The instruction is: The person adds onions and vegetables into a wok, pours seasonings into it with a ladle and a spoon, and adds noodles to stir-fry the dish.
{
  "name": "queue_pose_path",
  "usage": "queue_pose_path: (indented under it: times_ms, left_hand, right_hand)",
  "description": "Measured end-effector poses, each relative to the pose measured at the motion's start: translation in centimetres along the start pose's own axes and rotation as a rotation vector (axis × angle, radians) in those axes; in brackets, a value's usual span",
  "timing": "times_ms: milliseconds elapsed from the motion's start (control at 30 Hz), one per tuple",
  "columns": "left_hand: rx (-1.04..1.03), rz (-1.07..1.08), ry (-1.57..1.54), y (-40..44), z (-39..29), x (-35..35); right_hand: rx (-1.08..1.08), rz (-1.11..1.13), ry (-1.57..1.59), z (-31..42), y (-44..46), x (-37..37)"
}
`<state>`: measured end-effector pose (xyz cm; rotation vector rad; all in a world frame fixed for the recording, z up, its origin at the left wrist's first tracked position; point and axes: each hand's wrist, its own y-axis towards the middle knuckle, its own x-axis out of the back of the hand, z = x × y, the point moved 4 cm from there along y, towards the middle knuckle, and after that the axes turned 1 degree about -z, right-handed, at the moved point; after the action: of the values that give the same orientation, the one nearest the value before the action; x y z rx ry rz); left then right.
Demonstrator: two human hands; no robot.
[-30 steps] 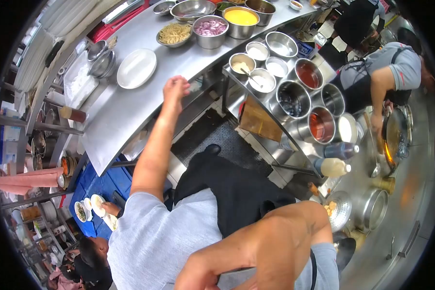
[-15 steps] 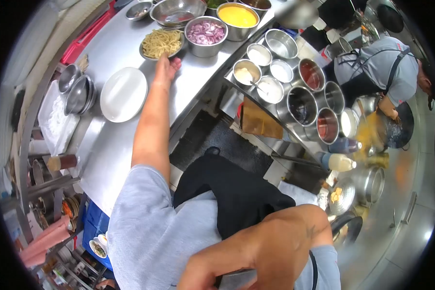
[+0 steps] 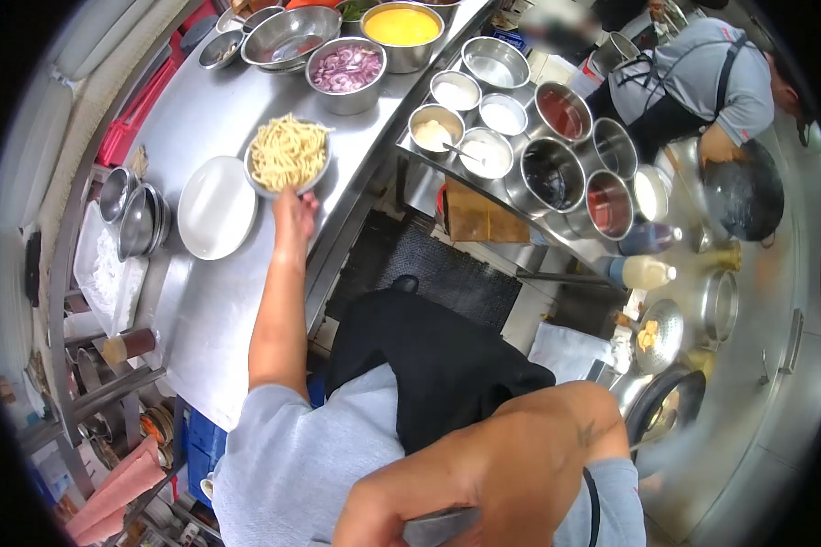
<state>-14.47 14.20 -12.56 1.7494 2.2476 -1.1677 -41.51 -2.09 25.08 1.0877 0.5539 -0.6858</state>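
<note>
My left hand (image 3: 292, 217) is closed on the near rim of a metal bowl (image 3: 263, 189). The bowl is heaped with pale yellow strips (image 3: 287, 153) that look like cut fries. Just left of it on the steel counter lies a white oval plate (image 3: 217, 208), bare on top. At the bottom of the view, my right hand (image 3: 374, 515) is bent in front of my body and partly cut off by the frame. Its fingers are curled by a grey, metal-looking piece (image 3: 442, 527) whose kind I cannot make out.
A bowl of sliced red onion (image 3: 347, 71) and a pot of yellow liquid (image 3: 401, 32) stand beyond. Small metal bowls (image 3: 141, 219) sit at the left. Sauce pots (image 3: 552, 173) fill the right-hand table. A co-worker (image 3: 680, 77) works at a wok (image 3: 743, 191).
My left hand has drawn the bowl of yellow strips toward me, away from the onion bowl and beside the plate. The view has shifted a little. My right arm stays nearly as before.
</note>
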Motion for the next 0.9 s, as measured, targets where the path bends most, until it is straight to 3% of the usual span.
queue_pose_path:
  times_ms: [100,200,300,400,500,533,633,700,767,800,833,900]
  left_hand:
    - [0.026,0.065,0.084,-5.8,1.2,0.5]
    - [0.04,0.058,0.24,-12.5,1.6,-1.9]
    - [0.09,0.198,0.344,-17.0,3.2,-4.2]
    - [0.122,0.293,0.452,-21.9,5.3,-8.3]
    - [0.188,0.453,0.486,-26.1,8.8,-12.2]
    - [0.202,0.524,0.484,-27.1,10.1,-12.9]
    - [0.358,0.613,0.589,-31.0,15.8,-16.1]
    - [0.375,0.747,0.667,-36.1,20.4,-18.5]
    - [0.397,0.768,0.736,-40.4,24.8,-20.3]
    - [0.456,0.772,0.77,-42.5,26.9,-21.4]
    - [0.489,0.828,0.774,-42.4,23.4,-22.1]
    - [0.524,0.912,0.829,-43.7,22.8,-24.0]
  right_hand:
    - [0.12,-0.003,-0.063,2.2,-0.8,-1.3]
    - [0.056,-0.044,-0.134,5.3,-2.7,-3.3]
    - [0.083,-0.101,-0.28,6.3,-6.3,-4.9]
    - [0.219,-0.039,-0.79,9.4,-9.6,-7.1]
    - [0.738,-0.087,-1.386,11.3,-12.8,-9.3]
    - [0.895,-0.223,-1.555,11.6,-14.0,-10.8]
    - [0.814,-0.596,-1.915,15.2,-20.9,-17.0]
    - [0.76,-1.089,-1.841,15.5,-27.2,-21.9]
    - [0.658,-1.242,-1.616,18.6,-34.6,-24.7]
    - [0.59,-1.194,-1.494,21.5,-40.6,-26.5]
    - [0.623,-1.387,-1.689,20.9,-40.3,-26.6]
    - [0.599,-1.895,-1.989,19.5,-39.8,-27.2]
